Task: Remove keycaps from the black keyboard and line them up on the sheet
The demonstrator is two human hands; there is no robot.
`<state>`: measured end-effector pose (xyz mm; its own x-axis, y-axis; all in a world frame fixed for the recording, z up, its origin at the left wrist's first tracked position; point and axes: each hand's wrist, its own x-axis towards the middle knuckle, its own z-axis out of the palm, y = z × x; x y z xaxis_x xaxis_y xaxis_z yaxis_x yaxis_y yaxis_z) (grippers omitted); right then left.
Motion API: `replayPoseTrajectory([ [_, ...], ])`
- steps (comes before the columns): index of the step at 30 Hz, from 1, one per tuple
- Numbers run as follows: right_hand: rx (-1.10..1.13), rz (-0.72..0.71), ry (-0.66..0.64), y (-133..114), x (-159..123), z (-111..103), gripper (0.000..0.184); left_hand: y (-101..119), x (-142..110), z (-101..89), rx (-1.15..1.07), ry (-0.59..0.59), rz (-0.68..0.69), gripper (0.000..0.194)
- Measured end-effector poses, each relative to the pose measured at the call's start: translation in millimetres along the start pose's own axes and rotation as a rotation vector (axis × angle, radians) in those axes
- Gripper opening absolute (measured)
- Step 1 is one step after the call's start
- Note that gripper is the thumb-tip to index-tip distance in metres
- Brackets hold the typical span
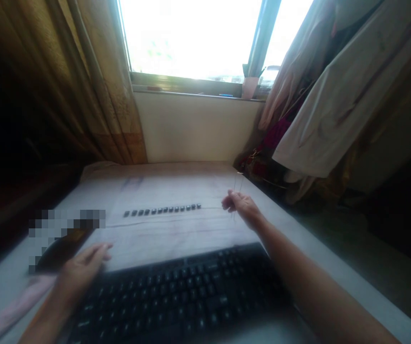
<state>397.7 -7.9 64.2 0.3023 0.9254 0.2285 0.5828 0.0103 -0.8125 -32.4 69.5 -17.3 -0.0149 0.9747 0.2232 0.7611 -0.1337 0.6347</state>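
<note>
from where i sit, the feed centres on a black keyboard, lying on a pale, creased cloth and soft with blur. pale marks show on its keys, but i cannot make out a single letter, nor any brand.

beyond the keyboard's far edge, well apart from it, thirteen small dark keycaps stand in one nearly straight row; whatever is printed on them is too small and blurred for me to read.

my right hand is over the cloth past the keyboard's far right part, off the right end of the row, its fingers pinched narrow around a thin wire tool; the wires poke up above the fist, and faint ends show below it. my right forearm crosses above the keyboard's right end.

my left hand is at the keyboard's far left corner, fingers loosely bent; its palm is turned from me, so i cannot tell whether it holds anything or touches the keys.

left of the keyboard lie a dark thing, partly masked by grey blocks, and, nearer me, a pink cloth. far beyond the keyboard is a bright window.
</note>
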Motion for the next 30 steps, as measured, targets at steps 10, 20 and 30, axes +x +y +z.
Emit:
replayPoseTrajectory([
  [10, 0.294, 0.158, -0.109, -3.0, -53.5, -13.5, 0.049, 4.4, -0.9, -5.9, 0.042, -0.127, -0.094, 0.047],
  [20, 0.120, 0.109, -0.511, -9.0, -59.4, -11.4, 0.010, 13.6, -1.1, -9.5, 0.105, -0.093, -0.099, 0.039],
  [30, -0.087, -0.053, -0.545, -16.4, -62.2, -10.5, 0.013, 6.1, -2.5, -6.5, 0.080, -0.128, -0.103, 0.043],
])
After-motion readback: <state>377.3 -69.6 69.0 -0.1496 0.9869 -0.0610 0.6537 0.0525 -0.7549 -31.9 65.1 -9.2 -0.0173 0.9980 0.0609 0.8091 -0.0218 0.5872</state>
